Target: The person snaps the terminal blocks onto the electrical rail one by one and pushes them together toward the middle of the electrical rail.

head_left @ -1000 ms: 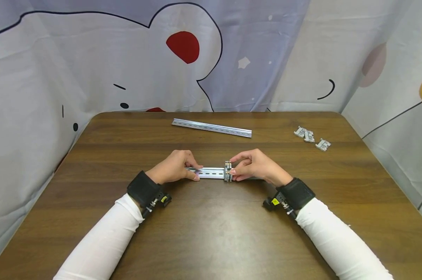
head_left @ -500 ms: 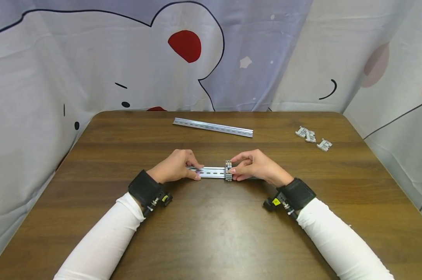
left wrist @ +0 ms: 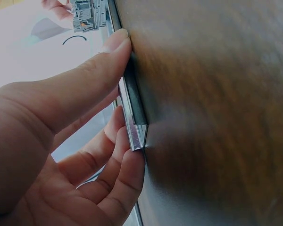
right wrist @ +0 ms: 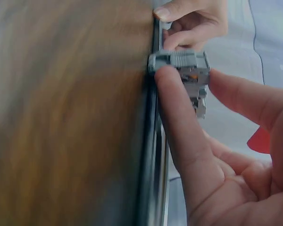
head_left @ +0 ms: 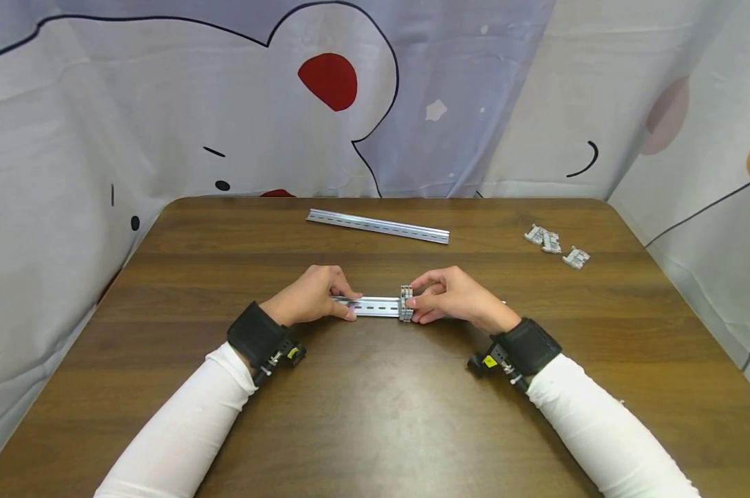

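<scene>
A slotted metal DIN rail (head_left: 378, 307) lies crosswise on the table before the person. My left hand (head_left: 315, 294) grips its left end, thumb along the near edge and fingers at the far edge, as the left wrist view also shows. A small stack of grey terminal blocks (head_left: 405, 303) sits across the rail near its middle. My right hand (head_left: 452, 299) pinches this stack from the right. In the right wrist view, the thumb (right wrist: 172, 87) presses the blocks' near end, low by the rail, and a finger touches the upper far side. The right hand covers much of the rail's right part.
A second DIN rail (head_left: 378, 226) lies slightly slanted near the table's back edge. Several loose terminal blocks (head_left: 576, 258) lie at the back right. Behind the wooden table (head_left: 375, 415) hangs a printed curtain (head_left: 474, 90).
</scene>
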Action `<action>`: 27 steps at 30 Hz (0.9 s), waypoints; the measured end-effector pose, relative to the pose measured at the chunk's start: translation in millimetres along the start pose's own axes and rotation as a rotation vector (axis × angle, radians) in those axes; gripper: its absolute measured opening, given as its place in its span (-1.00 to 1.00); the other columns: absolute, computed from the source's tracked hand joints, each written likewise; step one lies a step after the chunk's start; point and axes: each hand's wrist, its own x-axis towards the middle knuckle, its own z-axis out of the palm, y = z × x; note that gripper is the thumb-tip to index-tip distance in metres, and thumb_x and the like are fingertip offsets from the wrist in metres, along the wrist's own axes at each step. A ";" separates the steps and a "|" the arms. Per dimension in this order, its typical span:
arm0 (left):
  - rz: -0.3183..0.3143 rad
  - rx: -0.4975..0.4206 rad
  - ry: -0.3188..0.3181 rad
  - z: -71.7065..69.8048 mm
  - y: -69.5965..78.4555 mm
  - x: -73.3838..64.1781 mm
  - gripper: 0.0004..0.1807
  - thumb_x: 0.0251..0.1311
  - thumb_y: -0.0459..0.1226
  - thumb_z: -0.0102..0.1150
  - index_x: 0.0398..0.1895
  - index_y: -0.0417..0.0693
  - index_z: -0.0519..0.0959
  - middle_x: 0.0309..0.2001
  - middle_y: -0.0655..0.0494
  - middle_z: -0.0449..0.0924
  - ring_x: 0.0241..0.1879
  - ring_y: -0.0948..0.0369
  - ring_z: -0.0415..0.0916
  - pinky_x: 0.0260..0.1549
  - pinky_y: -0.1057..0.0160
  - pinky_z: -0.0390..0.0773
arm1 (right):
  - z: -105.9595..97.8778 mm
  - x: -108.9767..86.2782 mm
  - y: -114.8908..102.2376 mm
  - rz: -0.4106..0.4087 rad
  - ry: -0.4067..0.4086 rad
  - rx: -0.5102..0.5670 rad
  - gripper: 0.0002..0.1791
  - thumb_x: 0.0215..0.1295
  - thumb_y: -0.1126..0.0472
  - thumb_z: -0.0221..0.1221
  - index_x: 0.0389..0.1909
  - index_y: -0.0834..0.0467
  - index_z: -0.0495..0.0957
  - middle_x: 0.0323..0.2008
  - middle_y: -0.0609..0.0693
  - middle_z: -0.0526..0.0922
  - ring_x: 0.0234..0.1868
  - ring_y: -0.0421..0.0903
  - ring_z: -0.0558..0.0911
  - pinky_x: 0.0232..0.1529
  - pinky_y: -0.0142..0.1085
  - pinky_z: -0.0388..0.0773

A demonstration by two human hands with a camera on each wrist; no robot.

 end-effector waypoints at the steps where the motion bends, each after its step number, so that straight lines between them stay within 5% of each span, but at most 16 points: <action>1: 0.003 0.002 0.000 0.0 -0.2 -0.1 -0.56 -0.10 -0.17 0.55 -0.06 0.02 0.73 -0.27 0.09 0.58 -0.23 0.12 0.47 -0.25 0.22 0.46 | -1.3 -0.6 -0.5 -0.001 -0.002 -0.016 -0.53 0.23 0.29 0.31 0.12 0.34 0.46 -0.24 0.31 0.69 -0.25 0.12 0.73 -0.19 -0.07 0.64; 4: 0.011 0.002 -0.001 0.6 -0.8 0.6 -0.56 -0.10 -0.17 0.54 -0.06 0.02 0.72 -0.26 0.09 0.58 -0.23 0.12 0.47 -0.25 0.23 0.46 | -10.6 -5.0 -2.9 -0.030 -0.004 -0.167 -0.52 0.24 0.20 0.32 0.13 0.30 0.48 -0.26 0.24 0.71 -0.29 0.11 0.73 -0.23 -0.09 0.65; 9: 0.012 0.001 -0.002 1.0 -0.6 1.2 -0.57 -0.10 -0.17 0.54 -0.06 0.02 0.73 -0.26 0.10 0.58 -0.23 0.13 0.47 -0.25 0.23 0.46 | -37.8 -18.2 -7.4 -0.147 0.015 -0.725 -0.46 0.03 0.01 0.46 -0.02 0.20 0.60 -0.27 0.03 0.68 -0.23 -0.03 0.64 -0.15 -0.18 0.57; 12: 0.009 0.002 -0.004 0.7 -1.1 0.6 -0.57 -0.09 -0.17 0.54 -0.06 0.03 0.73 -0.26 0.10 0.58 -0.22 0.14 0.48 -0.24 0.23 0.47 | -55.1 -28.1 -10.5 -0.134 -0.005 -0.929 -0.43 -0.12 -0.01 0.53 -0.10 0.16 0.61 -0.23 0.03 0.62 -0.16 -0.01 0.56 -0.09 -0.14 0.47; 20: 0.040 0.057 -0.007 -1.2 -1.9 -0.1 -0.58 -0.04 -0.17 0.52 -0.05 -0.01 0.72 -0.21 0.08 0.60 -0.18 0.14 0.51 -0.18 0.17 0.50 | -90.0 -42.8 -10.9 0.013 -0.099 -1.029 -0.54 -0.18 0.19 0.54 -0.23 0.18 0.57 -0.35 0.01 0.56 -0.31 -0.11 0.50 -0.27 -0.23 0.44; 27: 0.048 0.065 -0.009 1.5 -3.4 0.8 -0.62 -0.06 -0.16 0.53 -0.13 -0.03 0.69 -0.25 0.06 0.56 -0.23 0.11 0.48 -0.23 0.19 0.47 | -101.8 -44.2 -1.9 -0.019 -0.152 -0.984 -0.60 -0.18 0.15 0.54 -0.34 0.10 0.54 -0.39 -0.04 0.54 -0.33 -0.14 0.48 -0.28 -0.26 0.42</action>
